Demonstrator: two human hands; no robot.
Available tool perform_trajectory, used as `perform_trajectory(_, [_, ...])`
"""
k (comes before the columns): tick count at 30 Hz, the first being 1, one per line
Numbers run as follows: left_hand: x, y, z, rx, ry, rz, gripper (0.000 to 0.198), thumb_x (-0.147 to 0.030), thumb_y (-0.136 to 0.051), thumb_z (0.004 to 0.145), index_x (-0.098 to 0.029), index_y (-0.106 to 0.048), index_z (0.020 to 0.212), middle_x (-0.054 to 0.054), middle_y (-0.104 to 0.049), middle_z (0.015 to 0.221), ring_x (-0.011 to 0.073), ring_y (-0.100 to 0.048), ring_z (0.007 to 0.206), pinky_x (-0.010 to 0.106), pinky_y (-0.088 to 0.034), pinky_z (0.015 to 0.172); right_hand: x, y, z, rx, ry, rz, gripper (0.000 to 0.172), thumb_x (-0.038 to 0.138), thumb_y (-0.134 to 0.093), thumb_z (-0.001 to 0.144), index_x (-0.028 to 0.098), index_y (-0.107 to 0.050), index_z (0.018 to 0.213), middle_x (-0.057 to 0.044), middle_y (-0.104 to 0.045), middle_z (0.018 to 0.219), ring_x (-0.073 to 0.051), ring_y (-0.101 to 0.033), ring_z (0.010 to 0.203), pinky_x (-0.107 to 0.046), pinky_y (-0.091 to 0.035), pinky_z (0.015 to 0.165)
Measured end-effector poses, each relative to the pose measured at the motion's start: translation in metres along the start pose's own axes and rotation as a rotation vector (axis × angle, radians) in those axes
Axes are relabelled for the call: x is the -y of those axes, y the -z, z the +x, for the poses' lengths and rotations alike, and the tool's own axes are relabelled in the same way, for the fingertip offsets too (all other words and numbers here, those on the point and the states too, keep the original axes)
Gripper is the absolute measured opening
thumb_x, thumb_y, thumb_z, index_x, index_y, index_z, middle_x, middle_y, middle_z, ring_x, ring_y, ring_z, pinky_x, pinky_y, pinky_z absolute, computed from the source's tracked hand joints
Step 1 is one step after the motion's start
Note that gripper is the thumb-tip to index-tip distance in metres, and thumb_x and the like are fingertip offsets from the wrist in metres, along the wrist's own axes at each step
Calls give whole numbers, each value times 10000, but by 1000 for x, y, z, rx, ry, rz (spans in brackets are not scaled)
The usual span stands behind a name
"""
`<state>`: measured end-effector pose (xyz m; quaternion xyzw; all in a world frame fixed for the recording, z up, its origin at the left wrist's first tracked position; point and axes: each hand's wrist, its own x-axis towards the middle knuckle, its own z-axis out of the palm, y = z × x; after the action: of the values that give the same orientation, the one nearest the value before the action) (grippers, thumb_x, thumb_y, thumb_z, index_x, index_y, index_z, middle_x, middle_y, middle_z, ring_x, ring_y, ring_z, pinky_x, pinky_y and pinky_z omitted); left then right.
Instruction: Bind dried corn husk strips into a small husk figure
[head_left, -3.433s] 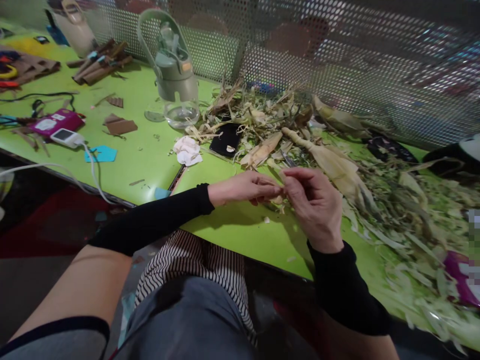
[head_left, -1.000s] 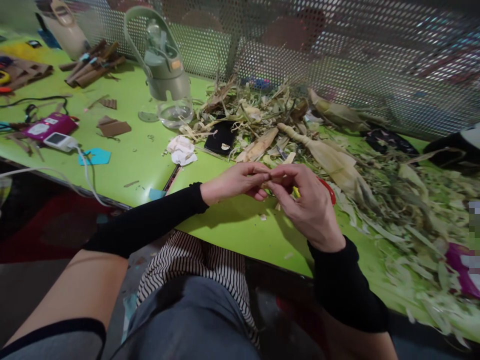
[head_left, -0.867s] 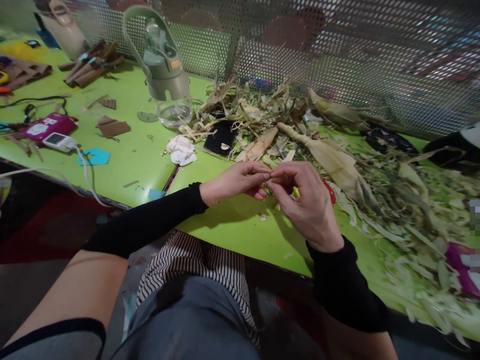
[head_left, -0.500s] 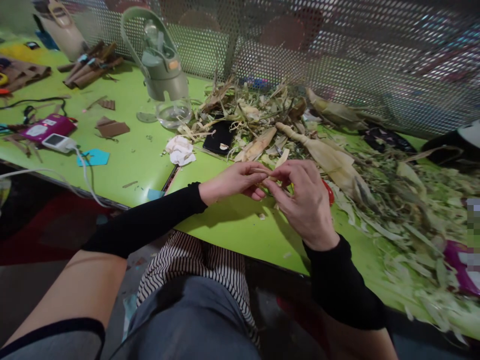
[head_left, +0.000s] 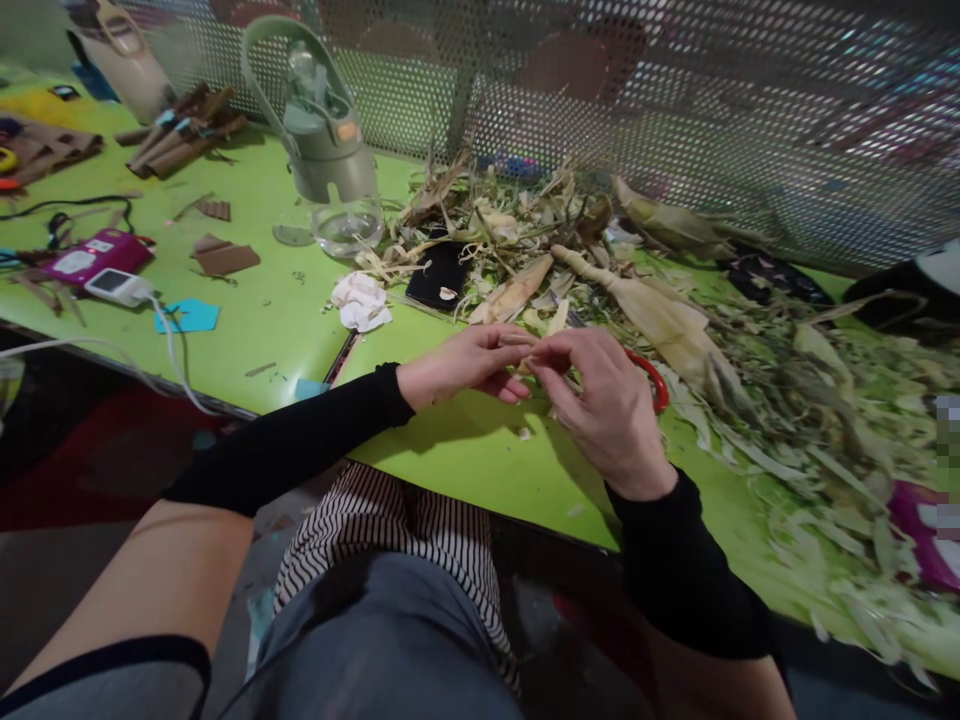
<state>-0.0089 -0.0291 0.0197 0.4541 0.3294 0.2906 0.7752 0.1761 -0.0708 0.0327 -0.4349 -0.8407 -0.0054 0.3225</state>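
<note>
My left hand and my right hand meet over the green table, fingertips close together. Both are closed in a pinch around something small and pale, mostly hidden by the fingers; I cannot make out what it is. Part of a red loop, like a scissor handle, shows behind my right hand. Just beyond the fingers lie dry corn husks, one of them a long pale husk with a twisted end. A black phone-like slab is partly covered by scraps.
A green bottle stands at the back near a clear cup. Crumpled tissue lies left of my hands. A purple box with a white cable is farther left. Husk shreds spread right. A perforated metal screen borders the back.
My right fingertips have shifted slightly left and curled closer to the left hand's. More of the red loop shows behind the right hand. My left hand stays nearly still.
</note>
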Motion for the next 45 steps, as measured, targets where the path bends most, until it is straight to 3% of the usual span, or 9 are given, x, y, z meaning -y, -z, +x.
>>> perform_trajectory(4, [-3, -2, -3, -44, -1, 43, 150, -194, -615, 1038, -143, -642, 1177, 20, -719, 984, 32, -667, 624, 213, -569, 685, -4, -1, -1, -97, -70, -2, 189, 310, -694, 986, 231, -669, 1155, -143, -709, 1171, -306, -688, 1013, -471, -594, 804])
perform_trajectory(8, [1, 0, 0, -38, -8, 43, 91, -168, -609, 1034, -132, -629, 1115, 25, -711, 987, 40, -692, 659, 224, -579, 713, -4, -1, -4, -13, -72, 0, 167, 299, -654, 1009, 261, -668, 1171, -110, -722, 1074, -306, -678, 954, -476, -580, 815])
perform_trajectory(15, [8, 3, 6, -11, 24, 25, 103, -108, -578, 1036, -129, -634, 1120, 19, -726, 896, 61, -718, 717, 223, -581, 760, -7, -1, -3, 70, 30, -57, 158, 210, -621, 996, 230, -645, 1151, -98, -714, 1072, -291, -659, 994, -442, -543, 835])
perform_trajectory(23, [10, 8, 8, 6, -52, 37, 87, -150, -606, 1031, -127, -671, 1083, 26, -749, 919, 51, -696, 715, 246, -586, 816, -7, -8, -6, -4, 79, -189, 99, 176, -611, 984, 230, -602, 1067, -90, -694, 1028, -260, -621, 921, -420, -513, 807])
perform_trajectory(30, [8, 4, 5, -20, -97, -12, 108, -137, -641, 1001, -90, -697, 1081, 15, -733, 907, 53, -698, 746, 291, -593, 922, -7, -3, -3, -31, 90, -107, 75, 221, -619, 1018, 243, -647, 1083, -84, -728, 1038, -258, -677, 968, -422, -558, 823])
perform_trajectory(37, [0, 0, 2, -51, -75, -18, 89, -102, -599, 1017, -86, -682, 1043, -8, -709, 812, 65, -689, 692, 356, -588, 955, -6, -2, -2, -122, 92, 12, 211, 230, -670, 1003, 234, -765, 1191, -107, -788, 1099, -270, -739, 1041, -474, -620, 896])
perform_trajectory(45, [-3, -3, 0, -37, -65, -46, 32, -105, -635, 998, -97, -666, 999, -15, -717, 787, 60, -687, 673, 325, -593, 911, -6, 0, -1, -146, 4, 62, 92, 220, -730, 960, 285, -795, 968, -68, -775, 992, -262, -749, 933, -434, -628, 801])
